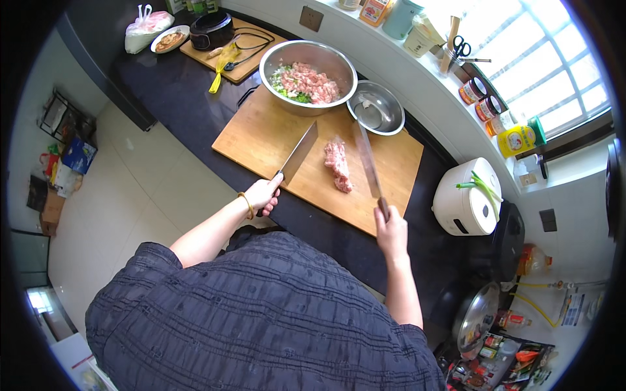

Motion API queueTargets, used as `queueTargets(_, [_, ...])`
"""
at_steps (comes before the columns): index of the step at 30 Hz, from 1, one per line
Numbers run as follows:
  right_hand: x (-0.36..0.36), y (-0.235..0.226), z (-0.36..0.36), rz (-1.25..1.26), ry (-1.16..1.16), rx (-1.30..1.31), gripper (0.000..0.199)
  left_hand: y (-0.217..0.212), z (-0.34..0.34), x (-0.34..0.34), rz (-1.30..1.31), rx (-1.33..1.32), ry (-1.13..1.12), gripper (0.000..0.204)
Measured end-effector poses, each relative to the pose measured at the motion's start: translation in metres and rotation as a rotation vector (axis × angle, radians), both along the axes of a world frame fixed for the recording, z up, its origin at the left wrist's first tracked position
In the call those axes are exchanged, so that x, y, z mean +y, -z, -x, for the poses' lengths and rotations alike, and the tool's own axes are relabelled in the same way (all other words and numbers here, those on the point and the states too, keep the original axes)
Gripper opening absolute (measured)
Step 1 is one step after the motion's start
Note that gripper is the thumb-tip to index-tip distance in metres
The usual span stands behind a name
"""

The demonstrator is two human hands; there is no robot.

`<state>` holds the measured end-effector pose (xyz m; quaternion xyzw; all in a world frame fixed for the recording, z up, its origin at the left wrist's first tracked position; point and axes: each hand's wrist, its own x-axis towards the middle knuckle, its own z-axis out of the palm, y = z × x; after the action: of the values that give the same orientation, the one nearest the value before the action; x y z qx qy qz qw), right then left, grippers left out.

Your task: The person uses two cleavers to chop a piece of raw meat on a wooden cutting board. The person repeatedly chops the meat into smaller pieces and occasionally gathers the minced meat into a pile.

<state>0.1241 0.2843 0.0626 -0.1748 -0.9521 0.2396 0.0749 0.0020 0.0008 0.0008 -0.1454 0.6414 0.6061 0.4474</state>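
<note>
Minced pink meat lies in a narrow heap near the middle of the wooden chopping board, which sits on the dark worktop with one corner reaching toward the front edge. Left of the heap, the left hand is wrapped tightly round the handle of a broad cleaver; its blade slants up over the board, clear of the meat, and a thin bangle circles that wrist. Right of the heap, the right hand is clenched round the handle of a second cleaver, whose long blade runs just beside the meat, near the board's right edge; I cannot tell if it touches. Behind the board, at the worktop's back edge, a large steel bowl holds chopped meat and greens, with a smaller steel bowl just beside it on the right. Farther right, a white rice cooker carries green onions on its lid.
</note>
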Motion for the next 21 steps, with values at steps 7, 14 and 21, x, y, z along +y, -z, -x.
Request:
queueTargets(7, [0.002,0.046,0.008,0.239,-0.013,0.006,0.041,0.002,-0.009,-0.001,-0.003,-0.023,0.023,0.048])
queueTargets(14, [0.004,-0.001,0.039,0.079,-0.111,-0.169,0.047,0.004,-0.004,0.001,-0.013,0.004,-0.001,0.047])
queueTargets(21, [0.012,0.052,0.032,0.005,-0.094,-0.271,0.041,-0.001,-0.002,0.000,-0.030,0.007,-0.034,0.046])
